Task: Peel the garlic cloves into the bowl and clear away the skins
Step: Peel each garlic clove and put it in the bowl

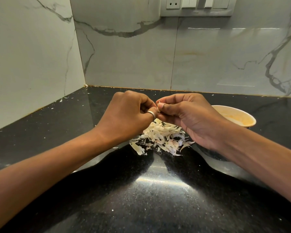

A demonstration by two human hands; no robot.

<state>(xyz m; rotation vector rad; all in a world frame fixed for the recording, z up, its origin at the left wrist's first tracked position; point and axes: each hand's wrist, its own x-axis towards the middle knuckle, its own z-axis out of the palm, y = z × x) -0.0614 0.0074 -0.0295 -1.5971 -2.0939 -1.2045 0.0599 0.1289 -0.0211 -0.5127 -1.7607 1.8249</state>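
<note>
Two hands met above the black counter point(158, 190). Left hand point(124, 113) & right hand point(188, 115) both pinched 1 garlic clove point(158, 105) btwn fingertips. 1 pile of skins point(160, 137) lay directly below; 1 bowl point(242, 117) sat just right.

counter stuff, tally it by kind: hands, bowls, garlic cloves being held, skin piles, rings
hands: 2, left hand and right hand
bowls: 1, bowl
garlic cloves held: 1, garlic clove, mostly hidden by fingers
skin piles: 1, skin pile
rings: 1, ring
total: 6
</note>
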